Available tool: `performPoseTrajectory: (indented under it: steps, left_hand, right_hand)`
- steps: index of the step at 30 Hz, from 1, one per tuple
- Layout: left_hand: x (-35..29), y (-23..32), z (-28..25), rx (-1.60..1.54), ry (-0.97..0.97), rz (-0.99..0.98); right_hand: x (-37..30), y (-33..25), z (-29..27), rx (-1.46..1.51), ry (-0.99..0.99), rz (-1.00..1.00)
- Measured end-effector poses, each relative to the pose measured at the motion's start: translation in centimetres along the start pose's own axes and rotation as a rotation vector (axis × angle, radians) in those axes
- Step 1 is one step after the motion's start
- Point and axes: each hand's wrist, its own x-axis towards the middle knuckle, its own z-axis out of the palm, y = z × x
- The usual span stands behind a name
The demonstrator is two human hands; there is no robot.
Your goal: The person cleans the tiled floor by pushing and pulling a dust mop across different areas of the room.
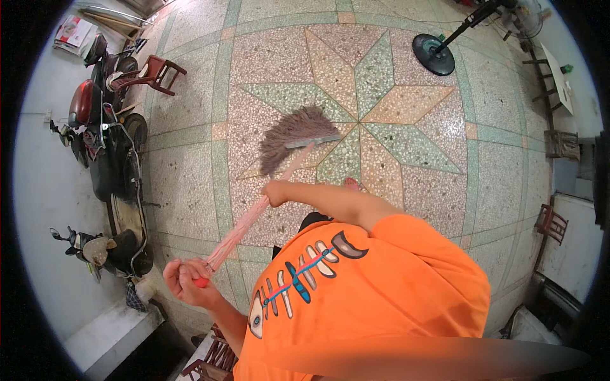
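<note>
While my left hand (189, 282) curls closed around the top of the mop (297, 132), my right hand (276, 192) grips lower on the handle (241, 225), its fingers wrapped tight about it. The handle is pale pink with streaks running lengthwise, and a bright red end cap (201, 282) pokes out beside my left fingers. It slants away from me to a grey metal clamp (311, 141), from which shaggy strands (286, 136) fan out, thick, matted and dusky brown-mauve. They lie spread in a curved sweep on the speckled terrazzo floor (184, 190), ahead of me, over the left part of a green and peach star pattern (406, 152).
</note>
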Motion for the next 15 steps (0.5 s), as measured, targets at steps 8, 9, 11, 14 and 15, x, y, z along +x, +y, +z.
performPoseTrajectory:
  steps: [8, 9, 11, 14, 15]
  left_hand:
    - [-0.4, -1.9, 6.6, -0.161, -0.170, -0.201]
    - [-0.3, -2.7, 7.9, -0.166, -0.177, -0.208]
    - [-0.4, -4.8, 10.1, -0.279, -0.273, -0.317]
    - [-1.3, -7.6, 15.2, -0.394, -0.420, -0.467]
    - [-1.9, -8.5, 17.4, -0.424, -0.473, -0.526]
  right_hand:
    - [-10.7, 6.5, 1.1, 0.115, 0.172, 0.151]
    - [-12.4, 7.6, 1.0, 0.144, 0.229, 0.201]
    - [-16.1, 9.2, 0.3, 0.173, 0.282, 0.251]
    - [-21.1, 13.3, 1.2, 0.185, 0.495, 0.425]
    - [-22.3, 16.4, 3.1, 0.166, 0.588, 0.432]
